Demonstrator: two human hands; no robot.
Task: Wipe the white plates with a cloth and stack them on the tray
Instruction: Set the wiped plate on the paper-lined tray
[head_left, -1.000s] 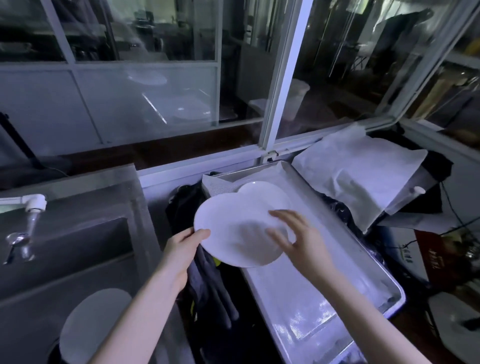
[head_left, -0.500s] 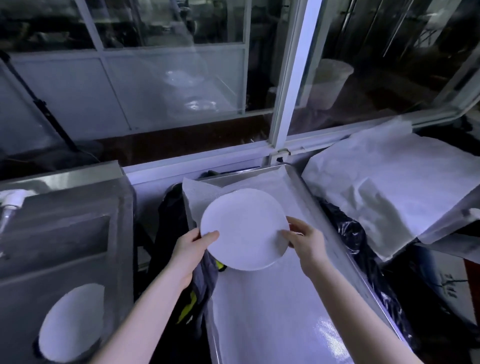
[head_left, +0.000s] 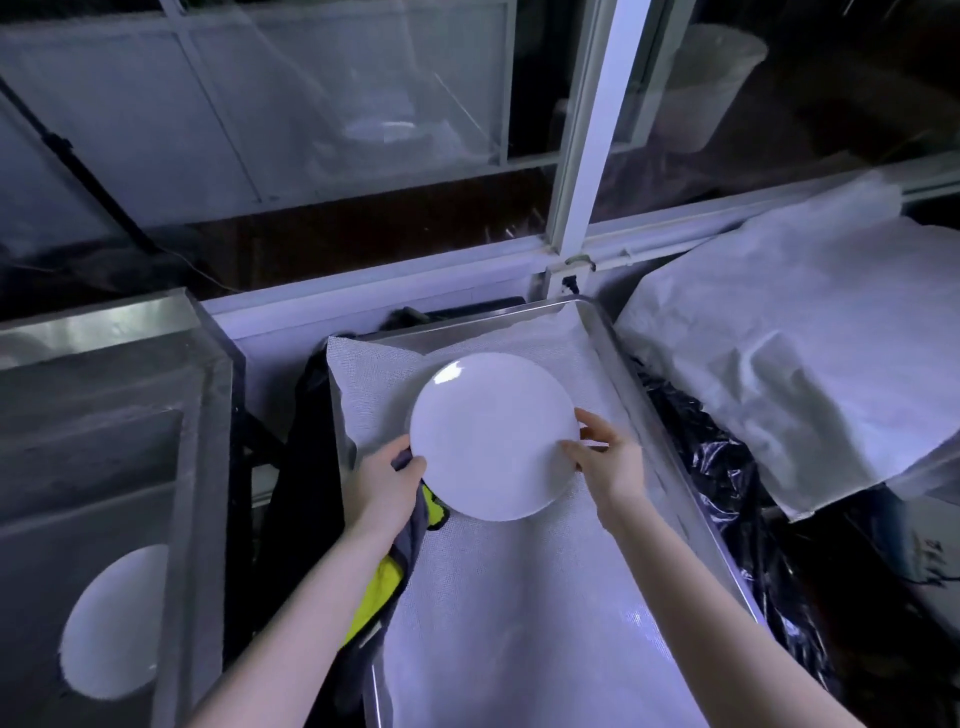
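Note:
A round white plate lies flat over the far half of the metal tray, which is lined with a white mesh sheet. My left hand grips the plate's left rim and also holds a grey and yellow cloth that hangs below it. My right hand pinches the plate's right rim with thumb on top. The plate hides whatever sits under it. Another white plate lies in the sink at lower left.
A steel sink stands to the left of the tray. White crumpled sheeting covers something on the right, with black plastic beside the tray. A window frame runs along the back.
Both hands have carried the plate forward and lowered it over the far part of the tray, covering the plate seen there earlier. The view has tilted downward and closer.

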